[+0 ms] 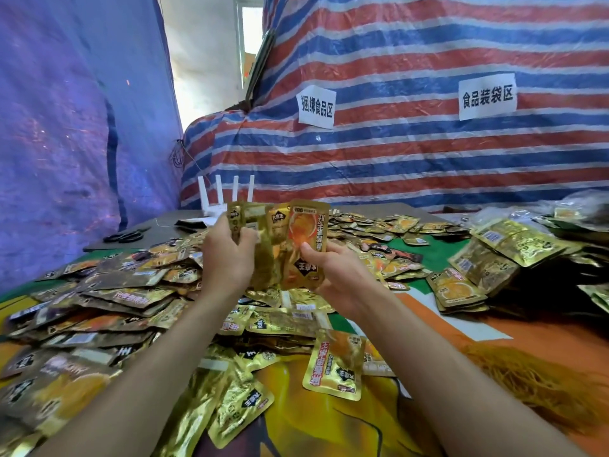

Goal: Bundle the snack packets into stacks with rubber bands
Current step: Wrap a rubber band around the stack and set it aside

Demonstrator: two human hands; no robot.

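Over cluttered table (438, 255), left hand (227, 260) and right hand (334, 275) grip fanned packets (298, 232).

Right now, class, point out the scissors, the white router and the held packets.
scissors (129, 237), head view, on the black handles.
white router (214, 210), head view, on its base below the antennas.
held packets (304, 225), head view, on the front orange packet's face.
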